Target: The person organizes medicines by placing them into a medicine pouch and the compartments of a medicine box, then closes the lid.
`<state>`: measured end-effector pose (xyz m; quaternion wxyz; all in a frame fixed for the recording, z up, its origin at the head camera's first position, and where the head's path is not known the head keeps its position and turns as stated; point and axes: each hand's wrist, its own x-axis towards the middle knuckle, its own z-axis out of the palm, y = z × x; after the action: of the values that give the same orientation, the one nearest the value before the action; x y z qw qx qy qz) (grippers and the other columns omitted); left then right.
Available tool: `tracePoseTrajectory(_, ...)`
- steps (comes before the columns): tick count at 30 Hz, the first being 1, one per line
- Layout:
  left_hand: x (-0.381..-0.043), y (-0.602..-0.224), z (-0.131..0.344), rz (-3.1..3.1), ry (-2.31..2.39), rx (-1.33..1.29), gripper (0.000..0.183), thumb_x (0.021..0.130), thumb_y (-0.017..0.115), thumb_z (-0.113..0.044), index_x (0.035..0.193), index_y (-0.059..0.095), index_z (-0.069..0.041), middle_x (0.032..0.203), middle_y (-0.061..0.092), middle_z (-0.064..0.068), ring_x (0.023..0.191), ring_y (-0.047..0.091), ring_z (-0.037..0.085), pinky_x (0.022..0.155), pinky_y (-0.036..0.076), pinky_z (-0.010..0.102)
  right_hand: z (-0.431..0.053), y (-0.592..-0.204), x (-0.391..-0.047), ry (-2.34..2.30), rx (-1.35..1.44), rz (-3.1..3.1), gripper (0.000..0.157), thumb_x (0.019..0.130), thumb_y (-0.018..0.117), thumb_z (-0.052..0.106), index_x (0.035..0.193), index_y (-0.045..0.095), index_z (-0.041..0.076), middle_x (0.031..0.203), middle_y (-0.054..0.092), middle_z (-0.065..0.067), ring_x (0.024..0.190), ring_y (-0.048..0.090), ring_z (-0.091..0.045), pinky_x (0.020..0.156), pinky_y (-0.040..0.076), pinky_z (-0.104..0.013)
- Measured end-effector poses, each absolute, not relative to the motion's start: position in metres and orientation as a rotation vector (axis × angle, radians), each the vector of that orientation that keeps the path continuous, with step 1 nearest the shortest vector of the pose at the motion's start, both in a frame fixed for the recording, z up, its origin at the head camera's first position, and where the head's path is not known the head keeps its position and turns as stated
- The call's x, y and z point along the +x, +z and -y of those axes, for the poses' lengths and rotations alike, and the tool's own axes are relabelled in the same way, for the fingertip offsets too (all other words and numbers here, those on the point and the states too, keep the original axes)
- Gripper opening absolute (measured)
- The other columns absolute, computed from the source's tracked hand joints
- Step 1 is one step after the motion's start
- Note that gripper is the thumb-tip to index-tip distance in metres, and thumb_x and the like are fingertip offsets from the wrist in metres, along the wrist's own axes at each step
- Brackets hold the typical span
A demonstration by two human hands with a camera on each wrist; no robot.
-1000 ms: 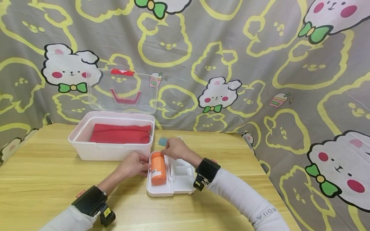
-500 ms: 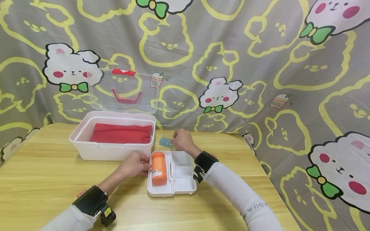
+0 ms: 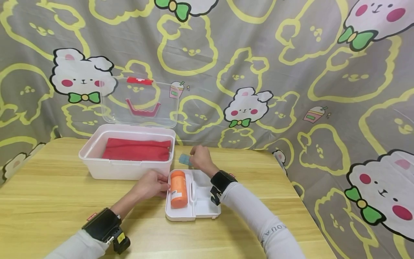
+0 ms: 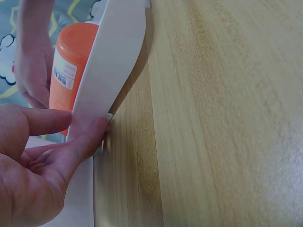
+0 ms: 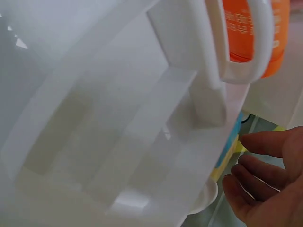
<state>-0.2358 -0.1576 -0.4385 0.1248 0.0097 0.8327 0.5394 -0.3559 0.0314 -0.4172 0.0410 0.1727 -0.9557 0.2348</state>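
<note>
A white compartment tray (image 3: 207,207) with a raised middle handle (image 3: 193,191) sits on the table. An orange bottle (image 3: 179,189) with a barcode label lies in its left compartment. My left hand (image 3: 152,185) pinches the tray's left wall between thumb and fingers, as the left wrist view shows. Behind the tray's far edge, my right hand (image 3: 202,159) hovers beside a small light-blue item (image 3: 185,159), overlapping its right end in the head view. In the right wrist view, the right hand's fingers (image 5: 258,172) are loosely bent with nothing between them. The right compartments hold nothing visible.
A white box (image 3: 129,169) with a red zipped pouch (image 3: 137,149) inside stands left of the tray. Its clear lid (image 3: 139,102), with a red latch, is raised against the patterned curtain (image 3: 207,72). The wooden table (image 3: 145,230) extends toward the front.
My right hand has moved from the top of the orange bottle to behind the tray, then slightly left toward the light-blue item. My left hand stays on the tray's edge.
</note>
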Motion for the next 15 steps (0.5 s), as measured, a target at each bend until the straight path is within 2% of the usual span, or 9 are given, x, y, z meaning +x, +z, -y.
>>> tracePoseTrajectory(4, -0.236, -0.438, 0.158, -2.424, 1.571, 0.034, 0.028, 0.090, 0.069, 0.002, 0.115, 0.068, 0.014, 0.099, 0.075, 0.019, 0.085, 0.074, 0.024, 0.071, 0.062, 0.038, -0.032, -0.429, -0.361, 0.706, 0.601, 2.884, 0.027, 0.075, 0.063, 0.000, 0.097, 0.079, -0.001, 0.098, 0.077, -0.013, 0.096, 0.071, -0.029, 0.083, 0.057, -0.037)
tracePoseTrajectory(7, -0.236, -0.438, 0.158, -2.412, 1.569, 0.026, 0.029, 0.090, 0.069, 0.001, 0.116, 0.068, 0.014, 0.101, 0.075, 0.020, 0.086, 0.074, 0.024, 0.072, 0.062, 0.038, -0.031, -0.433, -0.361, 0.662, 0.604, 2.900, 0.028, 0.071, 0.064, 0.001, 0.096, 0.079, 0.000, 0.097, 0.077, -0.012, 0.093, 0.070, -0.028, 0.082, 0.057, -0.035)
tracePoseTrajectory(11, -0.238, -0.439, 0.158, -2.405, 1.565, 0.010, 0.030, 0.091, 0.068, 0.001, 0.118, 0.067, 0.014, 0.103, 0.074, 0.020, 0.087, 0.074, 0.023, 0.072, 0.062, 0.038, -0.027, -0.429, -0.355, 0.643, 0.540, 2.964, 0.030, 0.074, 0.070, 0.000, 0.103, 0.077, -0.002, 0.104, 0.076, -0.016, 0.101, 0.069, -0.032, 0.090, 0.056, -0.039)
tracePoseTrajectory(15, -0.238, -0.440, 0.158, -2.409, 1.569, -0.014, 0.029, 0.091, 0.068, 0.001, 0.118, 0.067, 0.013, 0.103, 0.074, 0.019, 0.086, 0.073, 0.023, 0.072, 0.062, 0.038, -0.026, -0.430, -0.353, 0.623, 0.503, 2.976, 0.033, 0.076, 0.073, 0.002, 0.109, 0.075, -0.001, 0.108, 0.076, -0.015, 0.103, 0.068, -0.030, 0.091, 0.056, -0.038)
